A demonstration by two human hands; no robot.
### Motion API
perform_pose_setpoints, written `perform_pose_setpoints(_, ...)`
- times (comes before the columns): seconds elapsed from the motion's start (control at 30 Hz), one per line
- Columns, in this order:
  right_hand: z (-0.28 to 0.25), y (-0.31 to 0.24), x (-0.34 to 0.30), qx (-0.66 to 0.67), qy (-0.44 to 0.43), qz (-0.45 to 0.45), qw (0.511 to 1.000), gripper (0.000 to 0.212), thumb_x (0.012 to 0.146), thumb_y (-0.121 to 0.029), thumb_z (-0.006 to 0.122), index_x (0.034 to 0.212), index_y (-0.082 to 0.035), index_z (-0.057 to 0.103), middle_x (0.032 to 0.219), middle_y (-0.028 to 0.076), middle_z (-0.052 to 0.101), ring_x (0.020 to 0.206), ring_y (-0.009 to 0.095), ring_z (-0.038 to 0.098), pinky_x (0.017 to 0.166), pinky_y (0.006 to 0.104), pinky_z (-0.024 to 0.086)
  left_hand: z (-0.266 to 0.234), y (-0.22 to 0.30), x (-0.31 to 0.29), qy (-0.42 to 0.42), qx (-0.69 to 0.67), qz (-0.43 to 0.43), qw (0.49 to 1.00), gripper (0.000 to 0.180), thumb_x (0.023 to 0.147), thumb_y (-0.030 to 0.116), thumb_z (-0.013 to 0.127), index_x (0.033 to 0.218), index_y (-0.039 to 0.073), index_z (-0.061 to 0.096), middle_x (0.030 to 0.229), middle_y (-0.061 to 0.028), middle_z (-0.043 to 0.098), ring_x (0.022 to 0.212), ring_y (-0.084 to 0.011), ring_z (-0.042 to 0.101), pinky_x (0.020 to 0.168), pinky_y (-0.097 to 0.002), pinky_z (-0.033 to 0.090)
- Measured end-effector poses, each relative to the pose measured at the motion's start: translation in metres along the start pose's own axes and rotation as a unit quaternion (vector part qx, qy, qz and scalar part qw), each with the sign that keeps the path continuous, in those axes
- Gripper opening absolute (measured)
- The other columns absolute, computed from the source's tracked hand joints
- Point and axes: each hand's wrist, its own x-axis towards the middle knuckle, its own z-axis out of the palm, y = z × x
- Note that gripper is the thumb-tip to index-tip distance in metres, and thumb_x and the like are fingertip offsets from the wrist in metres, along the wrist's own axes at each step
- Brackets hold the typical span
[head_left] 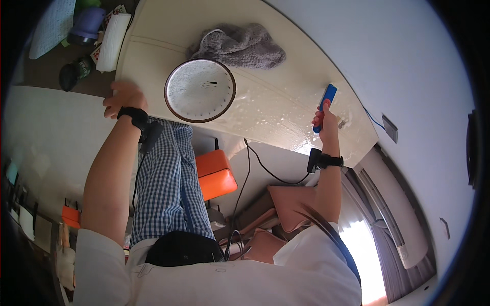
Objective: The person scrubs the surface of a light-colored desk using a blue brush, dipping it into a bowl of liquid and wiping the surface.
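Note:
My right hand [325,119] is closed around a long, narrow blue brush-like tool [331,93] on the right part of a beige padded surface [275,94]. The tool's underside is hidden. Water and foam spots cover the surface around that hand. My left hand [127,97] lies at the surface's left edge, fingers apart, with nothing in it. Between the hands, nearer the left, stands a round bowl [200,91] with a brown rim, full of white suds. Just behind the bowl is a crumpled grey towel [250,47].
At the far left are a white roll [113,43], a dark jar [75,73] and a purple container [87,24]. An orange box-like object [215,173] is below the surface's near edge. A black cable [248,176] hangs close by. A white wall [408,61] borders the right.

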Motion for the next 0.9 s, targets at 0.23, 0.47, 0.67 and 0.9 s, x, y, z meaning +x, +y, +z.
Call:
perform_pose_setpoints(0.23, 0.019, -0.003, 0.019, -0.163, 0.043, 0.081, 0.982, 0.058, 0.074, -0.063, 0.025, 0.051, -0.010, 0.035, 0.036, 0.000, 0.029, 0.027, 0.012, 0.033, 0.030, 0.0250, 0.029, -0.014, 0.001, 0.000, 0.013, 0.078, 0.065, 0.995, 0.048, 0.074, 0.040, 0.037, 0.103, 0.002, 0.038, 0.106, -0.0180, 0.034, 0.097, -0.0263, 0.037, 0.076, -0.0356, 0.039)
perform_pose_setpoints(0.47, 0.004, 0.042, 0.021, -0.475, 0.120, 0.013, 0.872, 0.079, 0.080, -0.053, 0.006, 0.072, 0.010, 0.053, 0.066, 0.026, 0.054, 0.064, 0.033, 0.056, 0.059, 0.0414, 0.043, -0.001, -0.008, 0.005, -0.009, 0.157, 0.149, 0.976, 0.032, 0.079, 0.028, 0.040, 0.106, 0.011, 0.039, 0.108, -0.0193, 0.033, 0.100, -0.0316, 0.035, 0.078, -0.0366, 0.039)
perform_pose_setpoints(0.67, 0.035, -0.032, 0.018, -0.387, 0.137, 0.098, 0.906, 0.074, 0.082, -0.049, 0.008, 0.078, 0.011, 0.053, 0.073, 0.026, 0.055, 0.069, 0.036, 0.056, 0.062, 0.0414, 0.043, 0.005, -0.012, 0.030, 0.030, 0.153, 0.116, 0.981, 0.049, 0.075, 0.041, 0.037, 0.105, 0.001, 0.038, 0.107, -0.0181, 0.034, 0.097, -0.0269, 0.040, 0.075, -0.0342, 0.040)
perform_pose_setpoints(0.9, 0.007, 0.007, 0.027, -0.501, 0.058, 0.068, 0.861, 0.051, 0.084, -0.035, 0.010, 0.117, 0.000, 0.027, 0.087, 0.028, 0.052, 0.081, 0.037, 0.053, 0.068, 0.0438, 0.042, 0.008, -0.003, 0.010, 0.034, -0.074, -0.007, 0.997, 0.053, 0.073, 0.043, 0.036, 0.103, -0.001, 0.039, 0.104, -0.0177, 0.036, 0.090, -0.0256, 0.045, 0.071, -0.0363, 0.042)
